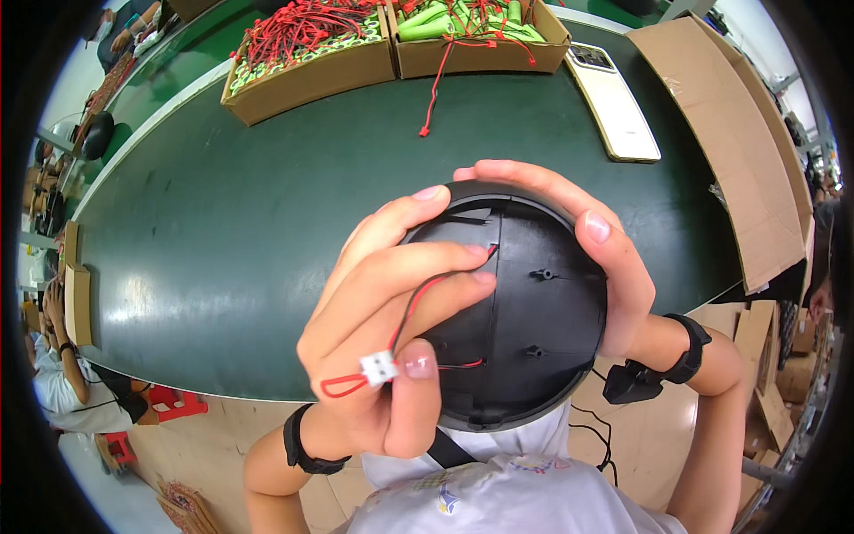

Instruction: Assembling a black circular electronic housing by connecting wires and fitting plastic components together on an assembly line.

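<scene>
A black round plastic housing is held up over the near table edge, its hollow inside facing me. My right hand wraps its right and far rim. Across its left side lies my left hand, one finger on the rim. Two of its fingertips close around a thin red-and-black wire where it meets the inside of the housing. A white connector plug with a red wire loop sits against my left thumb. Another short length of wire shows inside the housing, partly hidden by that thumb.
Cardboard boxes hold green battery cells and red wire leads at the far side of the green table. One lead hangs over a box front. A pale phone lies beside a cardboard box. Other people sit at left.
</scene>
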Motion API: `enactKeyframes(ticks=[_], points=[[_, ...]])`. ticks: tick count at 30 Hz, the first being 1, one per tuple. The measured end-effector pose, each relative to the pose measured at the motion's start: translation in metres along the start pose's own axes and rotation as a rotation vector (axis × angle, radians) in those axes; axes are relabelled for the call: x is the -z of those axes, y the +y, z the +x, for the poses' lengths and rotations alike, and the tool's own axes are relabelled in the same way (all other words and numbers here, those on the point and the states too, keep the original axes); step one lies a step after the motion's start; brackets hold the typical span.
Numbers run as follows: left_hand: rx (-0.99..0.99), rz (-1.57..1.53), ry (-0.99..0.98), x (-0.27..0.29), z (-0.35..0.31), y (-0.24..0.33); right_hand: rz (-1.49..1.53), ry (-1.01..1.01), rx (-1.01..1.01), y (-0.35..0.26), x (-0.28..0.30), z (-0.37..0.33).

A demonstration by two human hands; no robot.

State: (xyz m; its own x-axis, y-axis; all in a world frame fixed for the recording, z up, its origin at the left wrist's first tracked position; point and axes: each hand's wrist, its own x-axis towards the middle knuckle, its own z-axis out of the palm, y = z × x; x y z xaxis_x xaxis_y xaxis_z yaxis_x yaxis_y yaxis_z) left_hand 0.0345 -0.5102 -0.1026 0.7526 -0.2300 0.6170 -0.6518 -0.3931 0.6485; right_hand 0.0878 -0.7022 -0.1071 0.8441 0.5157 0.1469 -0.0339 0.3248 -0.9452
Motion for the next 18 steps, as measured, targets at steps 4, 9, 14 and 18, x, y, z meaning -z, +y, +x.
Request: enactKeyframes(ticks=[4,9,14,18], points=[[-0.056,0.018,0.043,-0.006,0.0,-0.003,0.019,-0.025,0.002,0.002,0.006,0.004],[0.059,0.165,0.199,-0.008,-0.028,-0.017,-0.091,-0.057,-0.079,-0.005,0.006,0.0],[0.043,-0.151,0.145,-0.015,-0.033,-0.007,-0.089,0.0,-0.056,-0.005,0.005,0.001],[0.145,0.108,0.135,-0.027,-0.032,0.003,0.108,0.118,-0.093,-0.004,-0.002,0.009]])
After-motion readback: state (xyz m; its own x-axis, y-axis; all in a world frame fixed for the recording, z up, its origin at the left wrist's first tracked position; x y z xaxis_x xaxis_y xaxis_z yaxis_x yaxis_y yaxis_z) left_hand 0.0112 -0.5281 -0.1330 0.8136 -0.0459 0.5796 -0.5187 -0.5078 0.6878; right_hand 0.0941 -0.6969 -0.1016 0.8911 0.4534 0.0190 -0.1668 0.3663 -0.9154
